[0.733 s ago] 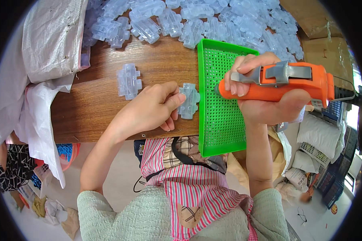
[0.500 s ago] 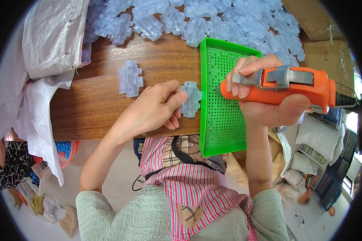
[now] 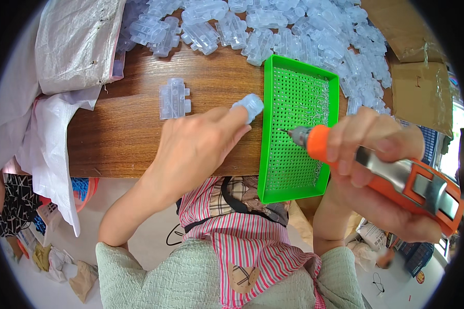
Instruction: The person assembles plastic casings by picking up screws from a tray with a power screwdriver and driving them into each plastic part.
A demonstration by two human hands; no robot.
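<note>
My left hand (image 3: 203, 141) pinches a clear plastic housing (image 3: 251, 106), raised off the brown tabletop beside the green tray's left wall. Wrapped around an orange power screwdriver (image 3: 319, 141) with a metal lever is my right hand (image 3: 371, 147). The driver's thin bit points left, over the perforated green tray (image 3: 267, 170). Small silver screws (image 3: 319, 98) lie in that tray, mostly along its right side. Another clear housing (image 3: 174, 99) rests flat on the table, just beyond my left hand.
A big heap of clear plastic housings (image 3: 206, 36) covers the far side of the table (image 3: 108, 139). White woven sacks (image 3: 77, 46) drape over the left side. Cardboard boxes (image 3: 423, 98) stand at the far right.
My left hand has picked the housing up from the table and tilted it. My right hand has swung the screwdriver right and nearer, baring its bit and the screws in the tray.
</note>
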